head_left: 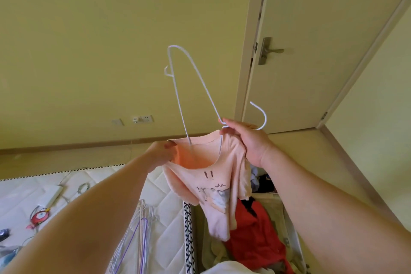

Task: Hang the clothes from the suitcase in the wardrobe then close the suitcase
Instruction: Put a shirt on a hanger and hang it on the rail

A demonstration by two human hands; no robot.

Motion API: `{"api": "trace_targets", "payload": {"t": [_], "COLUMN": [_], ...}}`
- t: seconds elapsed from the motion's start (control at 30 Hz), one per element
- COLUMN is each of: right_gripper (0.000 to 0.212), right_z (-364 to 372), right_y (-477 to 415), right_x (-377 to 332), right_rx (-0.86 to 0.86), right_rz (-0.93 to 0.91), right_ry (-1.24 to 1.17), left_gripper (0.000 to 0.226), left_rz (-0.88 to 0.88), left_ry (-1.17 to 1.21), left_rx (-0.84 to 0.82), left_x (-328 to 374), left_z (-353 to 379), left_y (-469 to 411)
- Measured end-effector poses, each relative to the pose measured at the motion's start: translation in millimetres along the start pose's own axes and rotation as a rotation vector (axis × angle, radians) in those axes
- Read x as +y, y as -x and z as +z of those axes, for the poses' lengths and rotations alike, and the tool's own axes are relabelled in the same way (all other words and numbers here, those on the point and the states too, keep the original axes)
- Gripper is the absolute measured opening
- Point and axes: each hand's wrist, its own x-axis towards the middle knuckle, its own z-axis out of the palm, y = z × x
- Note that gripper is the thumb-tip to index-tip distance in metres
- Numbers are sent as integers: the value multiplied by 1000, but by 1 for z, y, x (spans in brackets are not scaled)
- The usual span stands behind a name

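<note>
Holds a pale pink T-shirt (219, 193) up in the air in both hands, directly above the open suitcase (289, 229). Grips the white wire hanger (195, 78) with the right hand (246, 140), fingers curled round the twisted neck just under the hook, with a bunch of the shirt's shoulder cloth caught in the same grasp. Pinches the opposite side of the neckline with the left hand (163, 151), thumb on top, stretching the opening wide. Keeps 1 end of the hanger down inside the neck hole and the other end pointing up and away toward the yellow wall, a small notch hook near that tip. On the shirt front, a dark print with 2 exclamation marks; the hem blurred, dangling over a red garment (255, 236) inside the suitcase. Left of the suitcase, a white quilted mattress (164, 196) with a loose pile of spare wire hangers (140, 229), white and purple, near its edge. Behind on the right, a pale door (311, 18) with a metal lever handle (270, 50).
</note>
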Motion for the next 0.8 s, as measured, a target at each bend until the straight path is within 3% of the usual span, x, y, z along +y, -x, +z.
{"api": "trace_targets", "payload": {"t": [0.1,0.2,0.27,0.47,0.67,0.8], "right_gripper": [53,29,26,34,33,44], "right_z": [2,3,5,13,10,-5], "right_y": [0,-1,-4,-9,-18,-21], "right_x": [5,10,14,17,18,15], "right_rx": [-50,-71,-44,170,415,497], "right_rz": [14,33,57,47,-67,-151], "right_ry": [83,112,119,77,439,594], "left_gripper": [18,34,34,54,23,55], "left_rz": [1,10,12,20,140,172], "left_ry": [31,49,72,73,18,-51], "left_rx": [25,39,42,70,16,-25], "left_x": [13,24,28,29,40,32], "left_z": [-8,-15,-19,-23,-25,-35], "left_y": [5,14,20,19,21,23]}}
